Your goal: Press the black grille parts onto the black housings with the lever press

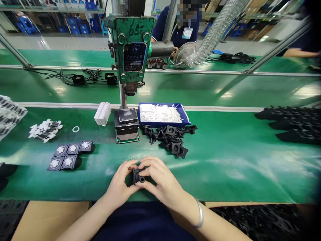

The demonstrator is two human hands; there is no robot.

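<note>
Both hands meet low in the middle of the view, over the green mat. Between them is a small black plastic part (136, 176) with a square flange and a round tube end that faces me. My left hand (121, 180) grips the flange from the left, fingertips on its upper edge. From the right, my right hand (157, 177) closes thumb and fingers around the tube side. Beyond the hands lies a loose pile of similar black parts (173, 137). A blue tray (185, 115) of thin white pins stands behind that pile.
A green press (135, 50) rises over a metal block (127, 125). To the left are black housings with white impellers (71, 149), white-and-black pieces (46, 130), a white ring (75, 129) and a white block (102, 113). Black parts (296, 124) line the right. A person (173, 26) sits opposite.
</note>
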